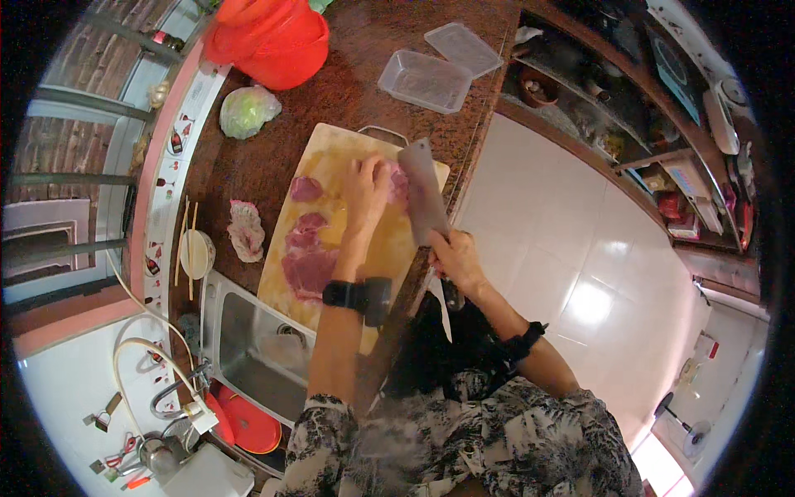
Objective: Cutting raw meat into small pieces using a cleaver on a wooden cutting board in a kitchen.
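Note:
Gripped by its handle in my right hand [458, 258] is a cleaver [423, 189], its broad blade standing at the right side of a wooden cutting board [397, 248]. My left hand [367, 189] bends its fingers over a piece of raw meat [398, 181] beside the blade, which hides part of it. To the left of that hand lies a small round piece of meat [306, 189]. A larger slab of raw meat [309, 273] rests lower on the board, partly behind my left wrist.
Left of the board are a crumpled plastic bag [246, 230], a bowl [197, 255] with chopsticks [194, 248] and a wrapped cabbage [249, 112]. A clear plastic container [425, 81] and its lid [463, 48] lie beyond. The steel sink [248, 366] adjoins the board's near left.

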The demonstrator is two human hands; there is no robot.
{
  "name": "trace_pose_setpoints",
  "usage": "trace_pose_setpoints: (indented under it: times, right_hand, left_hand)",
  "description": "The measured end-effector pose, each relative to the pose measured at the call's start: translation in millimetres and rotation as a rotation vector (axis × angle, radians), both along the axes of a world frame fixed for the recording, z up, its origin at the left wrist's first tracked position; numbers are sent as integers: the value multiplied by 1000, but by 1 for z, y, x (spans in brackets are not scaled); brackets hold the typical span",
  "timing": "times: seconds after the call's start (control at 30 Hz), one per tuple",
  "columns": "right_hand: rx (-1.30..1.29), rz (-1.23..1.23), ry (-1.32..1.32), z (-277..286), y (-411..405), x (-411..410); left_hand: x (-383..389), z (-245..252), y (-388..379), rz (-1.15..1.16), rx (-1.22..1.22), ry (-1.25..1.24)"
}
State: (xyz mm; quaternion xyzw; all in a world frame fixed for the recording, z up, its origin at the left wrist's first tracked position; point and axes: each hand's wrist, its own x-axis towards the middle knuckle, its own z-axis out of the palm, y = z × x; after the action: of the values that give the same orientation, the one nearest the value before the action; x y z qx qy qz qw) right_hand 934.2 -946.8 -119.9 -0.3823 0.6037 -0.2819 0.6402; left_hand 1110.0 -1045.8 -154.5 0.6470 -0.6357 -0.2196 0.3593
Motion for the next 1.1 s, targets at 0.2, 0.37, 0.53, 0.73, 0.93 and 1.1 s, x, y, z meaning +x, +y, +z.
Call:
trace_pose_setpoints:
  times: [0.2,0.37,0.53,0.73,0.93,1.1]
  right_hand:
    - [-568,215,274,-39,-7,18]
    - [-310,133,153,-27,-8,37]
    - [-46,233,-4,-17,-15,43]
    - [-403,178,98,16,-31,46]
    - [-540,224,396,65,-87,-6]
    - [-607,171,553,83,-124,-52]
  left_hand:
    - [13,21,23,-136,61,-164]
    - [38,41,30,-282,160,-157]
    - [49,38,25,-266,266,28]
    - [58,26,15,-161,317,765]
    - [-22,80,-53,-98,170,822]
    - [-73,66,-124,-47,58,576]
